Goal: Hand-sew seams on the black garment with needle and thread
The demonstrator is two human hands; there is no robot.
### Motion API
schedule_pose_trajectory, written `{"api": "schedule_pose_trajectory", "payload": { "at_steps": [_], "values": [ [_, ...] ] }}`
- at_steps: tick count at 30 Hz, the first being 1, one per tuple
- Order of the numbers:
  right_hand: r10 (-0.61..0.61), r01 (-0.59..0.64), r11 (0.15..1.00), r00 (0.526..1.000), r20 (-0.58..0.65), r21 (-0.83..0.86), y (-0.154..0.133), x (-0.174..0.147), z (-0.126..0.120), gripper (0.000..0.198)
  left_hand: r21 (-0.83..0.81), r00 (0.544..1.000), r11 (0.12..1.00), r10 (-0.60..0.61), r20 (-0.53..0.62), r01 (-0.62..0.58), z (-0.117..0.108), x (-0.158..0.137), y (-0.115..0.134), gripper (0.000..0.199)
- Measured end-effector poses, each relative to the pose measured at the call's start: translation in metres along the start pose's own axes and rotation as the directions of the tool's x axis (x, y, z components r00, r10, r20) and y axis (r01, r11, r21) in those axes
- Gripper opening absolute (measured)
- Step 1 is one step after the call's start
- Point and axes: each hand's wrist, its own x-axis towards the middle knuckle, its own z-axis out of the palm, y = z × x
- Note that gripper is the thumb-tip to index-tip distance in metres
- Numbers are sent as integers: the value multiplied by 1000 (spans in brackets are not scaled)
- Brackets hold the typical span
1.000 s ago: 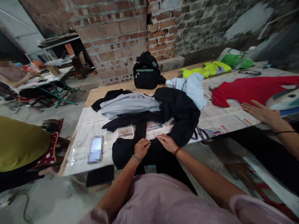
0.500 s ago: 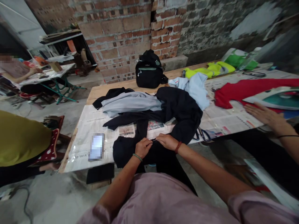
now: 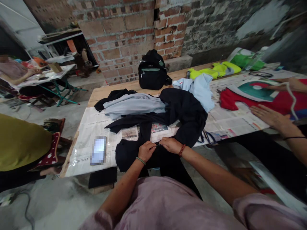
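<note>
A black garment (image 3: 183,107) with a light grey part or lining (image 3: 136,104) lies across the table, its near end hanging over the front edge into my lap. My left hand (image 3: 146,151) is closed, pinching the black cloth at that edge. Close beside it, my right hand (image 3: 170,145) pinches too; something thin and small shows at its fingertips, perhaps a needle, too small to name surely. The fingertips of both hands nearly meet on the cloth. Dark-handled scissors (image 3: 209,137) lie at the table edge right of my hands.
A phone (image 3: 98,150) lies on the newspaper-covered table (image 3: 82,127). Behind the garment stand a black bag (image 3: 153,75), a light blue cloth (image 3: 203,91) and a yellow vest (image 3: 220,70). At right, a co-worker's hands move an iron (image 3: 256,89) over a red garment (image 3: 231,99).
The co-worker's iron has moved left and turned on the red garment, with the hand on it now in view. My hands stay almost in place, pinching the black cloth.
</note>
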Motion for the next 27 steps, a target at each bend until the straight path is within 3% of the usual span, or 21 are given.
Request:
{"api": "schedule_pose_trajectory", "payload": {
  "at_steps": [8,12,17,27],
  "values": [
    [5,8,995,993,121,-104,-3,5,-11,23,-8,1000,1000,7,9,-7,1,1,-2,14],
    [-73,101,987,973,219,-121,-1,19,-23,22,-47,1000,999,3,8,-2,0,3,-3,15],
    [-182,197,980,934,309,-17,0,38,-33,23,-136,1000,991,-19,12,20,-3,5,-1,15],
    [-180,144,964,972,151,223,6,38,-13,23,-222,999,974,-48,14,50,-4,5,-5,12]
  ]
}}
